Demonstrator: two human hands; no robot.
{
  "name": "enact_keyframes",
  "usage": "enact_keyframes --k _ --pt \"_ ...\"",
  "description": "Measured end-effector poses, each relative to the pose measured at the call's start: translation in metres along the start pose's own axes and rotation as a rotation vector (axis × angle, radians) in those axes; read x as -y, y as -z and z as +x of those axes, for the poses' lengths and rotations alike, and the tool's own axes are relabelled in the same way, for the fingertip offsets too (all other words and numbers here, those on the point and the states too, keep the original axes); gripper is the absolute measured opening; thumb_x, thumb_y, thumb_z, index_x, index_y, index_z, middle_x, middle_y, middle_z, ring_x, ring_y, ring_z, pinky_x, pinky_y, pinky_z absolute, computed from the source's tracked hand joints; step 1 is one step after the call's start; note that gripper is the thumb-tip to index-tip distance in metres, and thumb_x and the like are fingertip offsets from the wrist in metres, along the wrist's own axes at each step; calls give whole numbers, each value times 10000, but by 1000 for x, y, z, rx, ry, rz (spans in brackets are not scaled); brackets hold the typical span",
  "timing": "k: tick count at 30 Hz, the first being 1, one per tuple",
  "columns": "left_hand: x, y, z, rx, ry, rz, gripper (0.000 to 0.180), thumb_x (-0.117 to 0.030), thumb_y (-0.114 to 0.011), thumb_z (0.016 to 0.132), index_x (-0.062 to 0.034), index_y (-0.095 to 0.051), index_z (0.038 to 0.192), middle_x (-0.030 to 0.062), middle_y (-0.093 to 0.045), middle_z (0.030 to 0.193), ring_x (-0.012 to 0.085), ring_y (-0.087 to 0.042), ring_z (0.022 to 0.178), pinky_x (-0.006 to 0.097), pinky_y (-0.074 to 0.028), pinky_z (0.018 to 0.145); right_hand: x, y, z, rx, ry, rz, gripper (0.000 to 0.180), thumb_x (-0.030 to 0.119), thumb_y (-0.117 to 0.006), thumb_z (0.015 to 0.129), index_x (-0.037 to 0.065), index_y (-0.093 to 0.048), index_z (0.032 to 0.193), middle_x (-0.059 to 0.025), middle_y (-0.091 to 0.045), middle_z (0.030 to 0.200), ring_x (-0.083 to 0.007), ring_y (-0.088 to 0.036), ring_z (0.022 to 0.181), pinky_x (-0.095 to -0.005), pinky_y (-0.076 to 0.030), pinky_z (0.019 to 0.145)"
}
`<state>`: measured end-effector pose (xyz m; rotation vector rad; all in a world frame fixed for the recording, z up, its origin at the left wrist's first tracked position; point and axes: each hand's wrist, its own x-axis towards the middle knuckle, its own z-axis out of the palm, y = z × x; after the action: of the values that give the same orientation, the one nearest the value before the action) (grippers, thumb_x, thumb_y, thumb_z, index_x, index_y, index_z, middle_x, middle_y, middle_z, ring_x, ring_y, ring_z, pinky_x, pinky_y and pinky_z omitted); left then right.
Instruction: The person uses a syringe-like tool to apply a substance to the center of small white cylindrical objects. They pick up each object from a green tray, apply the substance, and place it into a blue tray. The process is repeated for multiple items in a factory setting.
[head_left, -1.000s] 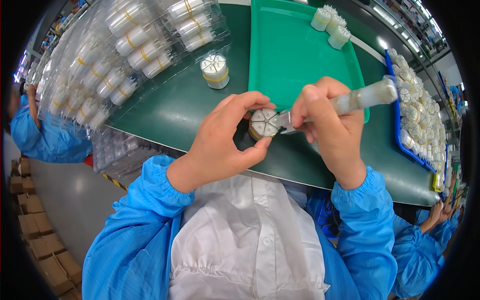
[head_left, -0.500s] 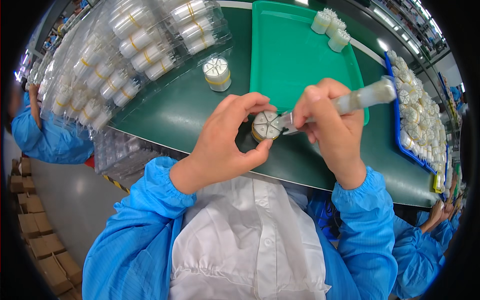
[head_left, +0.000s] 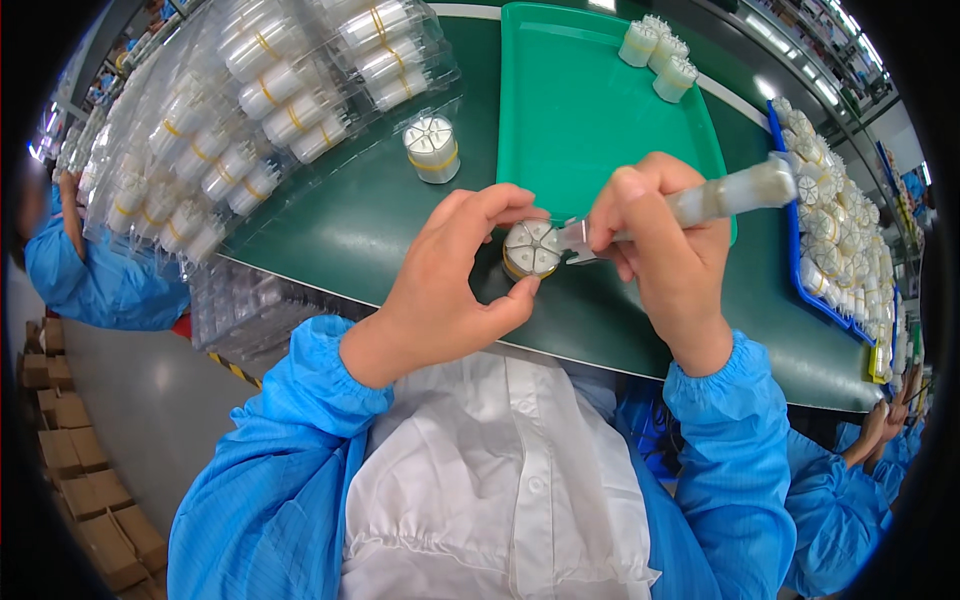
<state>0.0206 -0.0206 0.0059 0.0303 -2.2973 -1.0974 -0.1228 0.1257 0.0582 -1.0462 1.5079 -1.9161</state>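
Your left hand (head_left: 450,290) curls its fingers (head_left: 505,205) around a small round white part with a yellow band (head_left: 531,249), thumb below and fingertips above, pinching it just above the desk (head_left: 340,230). Your right hand (head_left: 665,240) has its fingers pressed together around a pale handled tool (head_left: 730,192), whose metal tip touches the round part's right edge. The tip itself is partly hidden by your thumb and hard to make out. The round part sits just below the green tray (head_left: 590,110); a second like part (head_left: 432,149) stands to the tray's left.
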Motion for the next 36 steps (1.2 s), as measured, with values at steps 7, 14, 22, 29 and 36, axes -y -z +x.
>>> enact_keyframes --k 7,14,22,29,36 --pt "0 1 4 41 -7 51 592 -95 -824 750 -33 -571 1282 109 -659 1167 248 -631 1035 342 -493 870 -8 -4 0 9 -3 -70 281 153 -623 1005 48 -548 756 -15 -610 682 -53 -538 610 -232 -429 537" --pt "-1 17 -2 -38 -29 173 481 -100 -826 756 -39 -635 1193 118 -653 1117 266 -633 1009 351 -509 851 -2 2 -2 -45 17 -4 290 174 -585 1028 67 -538 762 -19 -613 680 -40 -481 566 -227 -397 516" --pt "16 65 11 -202 89 587 635 -120 -802 770 -15 -509 1324 176 -580 1141 320 -619 1005 396 -527 861 -14 -7 -12 67 59 -225 261 98 -626 991 45 -558 745 -36 -623 688 -91 -550 612 -271 -444 559" --pt "15 65 44 -13 11 785 492 -237 -772 839 -17 -578 1234 147 -590 983 338 -607 931 445 -518 787 -19 -5 -9 22 36 -220 262 95 -638 982 39 -576 734 -41 -628 686 -97 -568 626 -272 -451 566" --pt "-22 116 76 -38 -108 611 477 -284 -740 896 9 -590 1241 177 -652 1084 314 -656 954 397 -533 820 -19 -5 -11 69 0 -216 263 96 -647 978 32 -574 734 -38 -627 684 -84 -546 626 -266 -433 562"
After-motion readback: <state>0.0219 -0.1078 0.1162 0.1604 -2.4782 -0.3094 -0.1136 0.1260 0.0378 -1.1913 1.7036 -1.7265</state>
